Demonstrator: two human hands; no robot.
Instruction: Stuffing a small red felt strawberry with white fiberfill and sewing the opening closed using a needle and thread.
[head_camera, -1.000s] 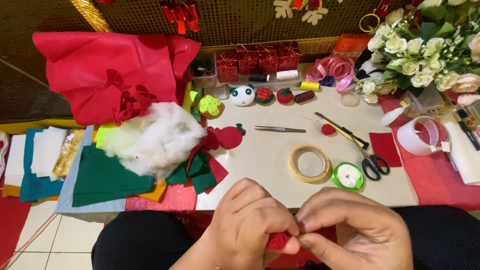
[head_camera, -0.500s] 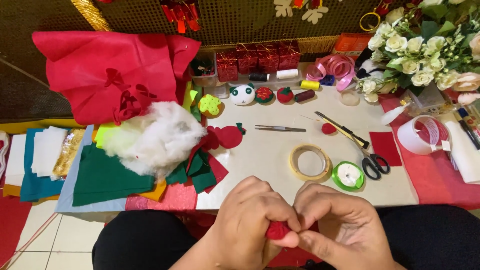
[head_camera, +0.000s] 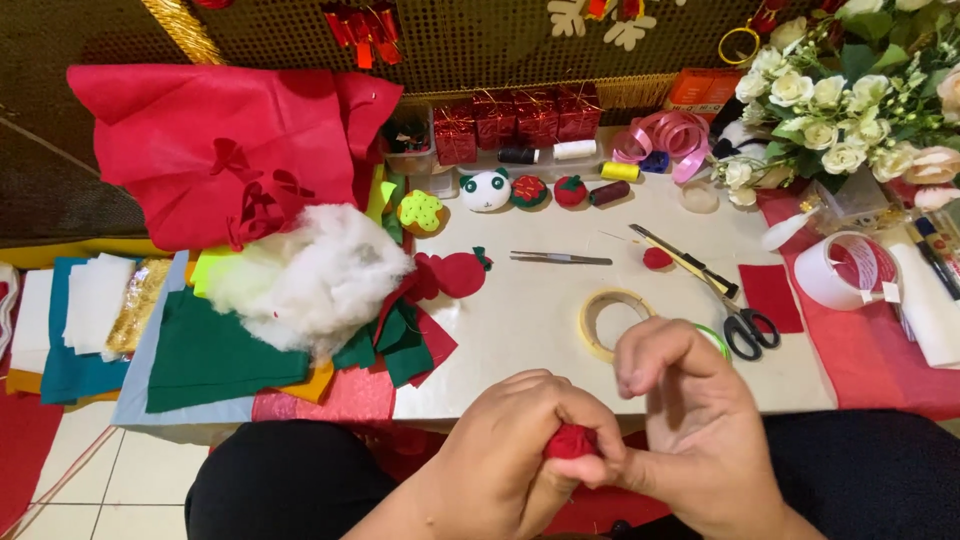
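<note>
So from the head camera, both hands sit at about 6 o'clock, just off the near edge of the white surface (head_camera: 560, 330). The left hand (head_camera: 510, 450) is closed around a small red felt ball (head_camera: 570, 441), pinching it between thumb and fingers, probably so the stuffed bit keeps its shape while it's worked on. The right hand (head_camera: 690, 420) touches it from the 3 o'clock side, fingers curled in narrow and raised; it looks like it's pulling something fine, but I can't tell if there's a thread or needle in there. Just past the right hand, toward 12 o'clock, lies a roll of tape (head_camera: 612, 322), with scissors (head_camera: 740, 325) at 2 o'clock, both within easy reach. Tweezers (head_camera: 560, 258) lie farther back. Over at 10 o'clock there's a heap of white stuffing (head_camera: 310, 275) sitting on stacked felt sheets (head_camera: 215, 355), with a big red cloth (head_camera: 220, 140) behind.
</note>
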